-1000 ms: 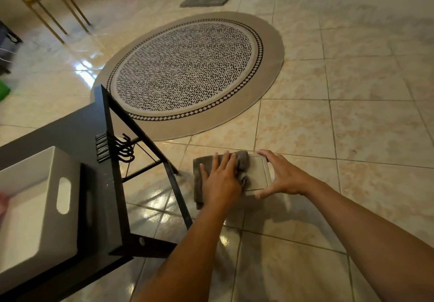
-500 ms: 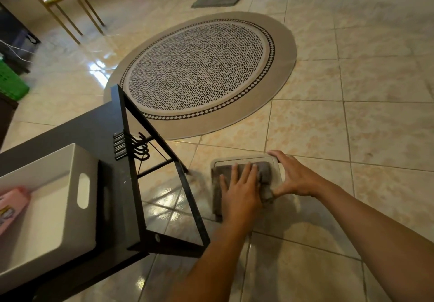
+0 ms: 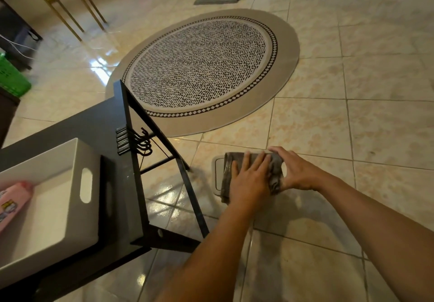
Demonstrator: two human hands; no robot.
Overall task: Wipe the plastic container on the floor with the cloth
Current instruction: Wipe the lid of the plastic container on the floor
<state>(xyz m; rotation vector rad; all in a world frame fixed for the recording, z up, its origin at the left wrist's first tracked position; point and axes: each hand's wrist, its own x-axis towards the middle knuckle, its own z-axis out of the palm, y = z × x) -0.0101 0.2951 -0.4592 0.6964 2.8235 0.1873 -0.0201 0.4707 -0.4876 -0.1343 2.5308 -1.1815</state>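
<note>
Glossy beige floor tiles (image 3: 375,118) fill the head view, with a round patterned rug (image 3: 202,67) well beyond the hands and a black worktop (image 3: 94,123) off to the left hand's side, carrying a white bin (image 3: 47,207).

Only this one view shows the work. The container (image 3: 217,172) lies flat on the floor, mostly hidden; just its pale edge shows to the left of the cloth (image 3: 274,172). The left hand (image 3: 249,182) lies palm-down on the cloth with fingers spread flat, pressing rather than clutching. The right hand (image 3: 296,172) cups the container's right edge, its grip half-curled around the rim to steady it.

Judged from this, wiping of the top face is under way. The next stroke likely calls for even downward pressure while the right hand braces against sliding on the slick tile, then reaching the uncovered left edge.
</note>
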